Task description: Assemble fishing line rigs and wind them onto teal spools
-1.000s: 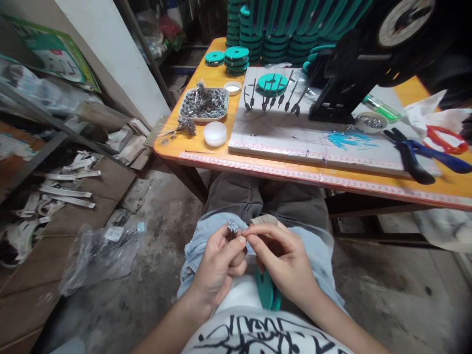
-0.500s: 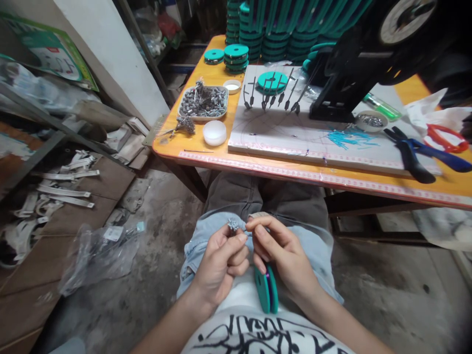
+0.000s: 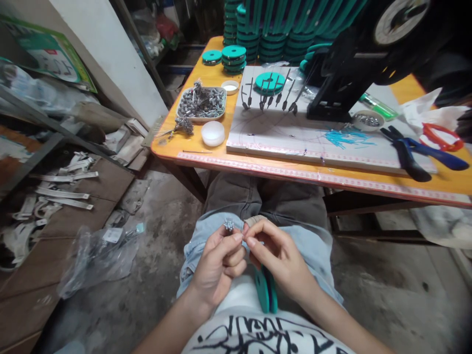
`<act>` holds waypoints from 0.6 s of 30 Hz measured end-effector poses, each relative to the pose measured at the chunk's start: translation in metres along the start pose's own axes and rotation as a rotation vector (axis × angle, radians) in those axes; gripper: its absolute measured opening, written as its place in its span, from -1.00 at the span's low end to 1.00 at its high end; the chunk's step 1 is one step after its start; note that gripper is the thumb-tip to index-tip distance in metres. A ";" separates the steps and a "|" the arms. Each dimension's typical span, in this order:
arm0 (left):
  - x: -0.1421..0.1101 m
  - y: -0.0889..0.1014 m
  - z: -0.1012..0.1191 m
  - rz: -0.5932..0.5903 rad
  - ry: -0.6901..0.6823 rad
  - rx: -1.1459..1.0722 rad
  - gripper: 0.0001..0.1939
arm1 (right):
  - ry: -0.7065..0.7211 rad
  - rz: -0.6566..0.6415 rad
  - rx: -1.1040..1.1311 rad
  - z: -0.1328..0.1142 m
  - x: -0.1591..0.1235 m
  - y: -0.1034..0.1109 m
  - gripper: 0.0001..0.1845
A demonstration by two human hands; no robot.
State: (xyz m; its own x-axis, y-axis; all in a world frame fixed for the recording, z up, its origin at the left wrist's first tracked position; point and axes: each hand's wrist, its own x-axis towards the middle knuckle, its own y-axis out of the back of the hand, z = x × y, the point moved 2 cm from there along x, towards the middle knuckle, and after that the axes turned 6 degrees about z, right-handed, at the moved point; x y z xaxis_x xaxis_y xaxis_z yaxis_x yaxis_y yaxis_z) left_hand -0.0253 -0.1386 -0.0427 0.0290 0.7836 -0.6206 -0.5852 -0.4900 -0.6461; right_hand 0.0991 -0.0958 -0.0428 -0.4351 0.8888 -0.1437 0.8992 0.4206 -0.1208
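My left hand [image 3: 220, 263] is closed around a small bundle of grey-tipped pieces [image 3: 228, 225], whose tips stick up above the thumb and forefinger. My right hand [image 3: 275, 250] pinches with thumb and forefinger right beside the left fingertips. Whatever lies in that pinch is too small to make out. A wrap covers one right fingertip. Below the right hand, a green foam spool [image 3: 262, 291] stands on edge in my lap, partly hidden by the hand.
On the yellow table [image 3: 167, 142] are a tray of grey weights [image 3: 202, 104], a white cup [image 3: 213, 133], pliers [image 3: 407, 155], red-handled scissors [image 3: 442, 137] and blue strips [image 3: 344, 137]. A black machine [image 3: 330, 98] stands on a board. Green spools [image 3: 234, 58] are stacked behind.
My right fingers have drawn closer to the left fingertips and closed more tightly. The bundle stays in my left hand. The view has shifted slightly.
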 end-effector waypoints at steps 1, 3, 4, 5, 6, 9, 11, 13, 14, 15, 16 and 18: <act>0.000 0.000 0.000 0.001 0.002 -0.005 -0.70 | 0.013 0.007 -0.009 0.000 0.000 0.000 -0.83; -0.001 0.000 -0.001 0.002 0.009 -0.013 -0.69 | 0.027 0.013 -0.007 0.001 0.000 0.000 -0.84; -0.001 0.000 -0.001 0.003 0.014 -0.015 -0.69 | 0.026 0.013 -0.003 0.002 0.000 0.000 -0.83; -0.001 0.000 -0.001 0.006 0.018 -0.018 -0.68 | 0.025 0.014 0.000 0.002 -0.001 0.000 -0.83; -0.001 0.000 -0.001 0.009 0.022 -0.020 -0.68 | 0.023 0.017 0.005 0.002 -0.001 0.000 -0.82; -0.002 0.000 0.000 0.018 0.028 -0.023 -0.66 | 0.015 0.014 0.016 0.001 -0.001 -0.001 -0.81; -0.002 0.000 0.000 0.020 0.031 -0.024 -0.66 | 0.020 0.009 0.019 0.000 -0.001 -0.001 -0.83; -0.002 -0.001 0.000 0.022 0.032 -0.026 -0.65 | 0.029 0.007 0.014 -0.001 -0.001 -0.001 -0.83; -0.002 -0.001 0.000 0.023 0.033 -0.027 -0.65 | 0.031 0.009 0.013 -0.001 -0.001 -0.001 -0.83; -0.002 0.000 0.000 0.024 0.033 -0.029 -0.65 | 0.030 0.008 0.013 -0.001 -0.001 -0.001 -0.83; -0.002 0.000 0.000 0.024 0.033 -0.029 -0.65 | 0.026 0.005 0.017 -0.001 -0.001 0.000 -0.83; -0.002 0.000 0.000 0.024 0.033 -0.029 -0.66 | 0.009 -0.002 0.042 -0.001 -0.001 0.000 -0.83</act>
State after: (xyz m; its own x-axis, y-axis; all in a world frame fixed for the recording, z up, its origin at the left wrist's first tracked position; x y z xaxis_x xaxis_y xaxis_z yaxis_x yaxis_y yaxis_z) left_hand -0.0252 -0.1406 -0.0413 0.0426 0.7586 -0.6501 -0.5620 -0.5198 -0.6434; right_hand 0.0992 -0.0965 -0.0420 -0.4367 0.8894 -0.1349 0.8952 0.4150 -0.1624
